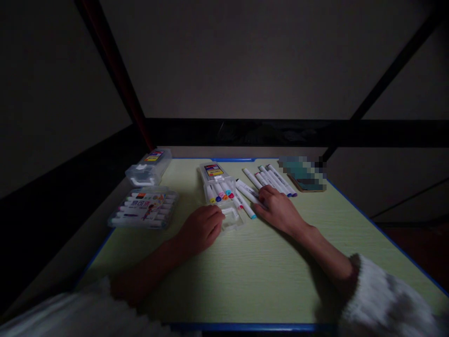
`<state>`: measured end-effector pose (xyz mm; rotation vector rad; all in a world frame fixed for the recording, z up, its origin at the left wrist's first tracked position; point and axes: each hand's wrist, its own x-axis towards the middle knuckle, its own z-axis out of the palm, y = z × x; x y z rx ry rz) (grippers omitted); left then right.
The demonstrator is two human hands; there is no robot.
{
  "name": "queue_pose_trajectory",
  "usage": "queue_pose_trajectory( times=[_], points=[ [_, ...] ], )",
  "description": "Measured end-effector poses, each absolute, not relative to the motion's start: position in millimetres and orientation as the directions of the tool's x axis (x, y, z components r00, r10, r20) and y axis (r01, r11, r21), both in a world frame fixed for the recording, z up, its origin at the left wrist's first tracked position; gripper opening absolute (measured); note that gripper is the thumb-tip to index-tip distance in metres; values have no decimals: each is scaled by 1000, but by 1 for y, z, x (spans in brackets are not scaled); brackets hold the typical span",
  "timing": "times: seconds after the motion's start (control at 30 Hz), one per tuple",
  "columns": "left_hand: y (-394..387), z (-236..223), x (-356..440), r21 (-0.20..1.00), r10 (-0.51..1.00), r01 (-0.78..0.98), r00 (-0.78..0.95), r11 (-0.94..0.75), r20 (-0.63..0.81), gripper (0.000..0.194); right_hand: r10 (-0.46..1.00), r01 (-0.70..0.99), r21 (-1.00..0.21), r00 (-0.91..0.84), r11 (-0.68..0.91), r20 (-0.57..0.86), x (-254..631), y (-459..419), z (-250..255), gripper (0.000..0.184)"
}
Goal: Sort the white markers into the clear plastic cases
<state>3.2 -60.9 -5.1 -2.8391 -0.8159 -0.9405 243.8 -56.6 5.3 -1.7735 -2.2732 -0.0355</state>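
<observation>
A clear plastic marker case [218, 187] lies open in the middle of the pale green table [245, 276], with several coloured-cap markers standing in it. My left hand [201, 228] rests beside its open flap, fingers curled and touching the flap's edge. My right hand [278, 209] lies on the table to the right of the case, fingers bent over a white marker [245, 191] among a few loose ones. More loose markers [275, 179] lie in a row just beyond that hand.
At the left lies a closed flat marker pack [143, 208], with an empty-looking clear case [149, 168] behind it. A blurred dark object [303, 174] sits at the far right corner. Dark metal frame bars rise behind the table.
</observation>
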Motion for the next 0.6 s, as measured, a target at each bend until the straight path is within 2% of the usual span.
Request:
queue_pose_trajectory(
  times=[0.3, 0.6],
  points=[
    [-60, -6, 2, 123, 464, 486, 682, -865, 565, 17, 935, 953, -177, -186, 247, 302, 247, -54, 3, 11],
    [-60, -6, 3, 130, 465, 485, 675, -865, 573, 16, 951, 968, -163, -143, 193, 274, 246, -57, 9, 13]
  ],
)
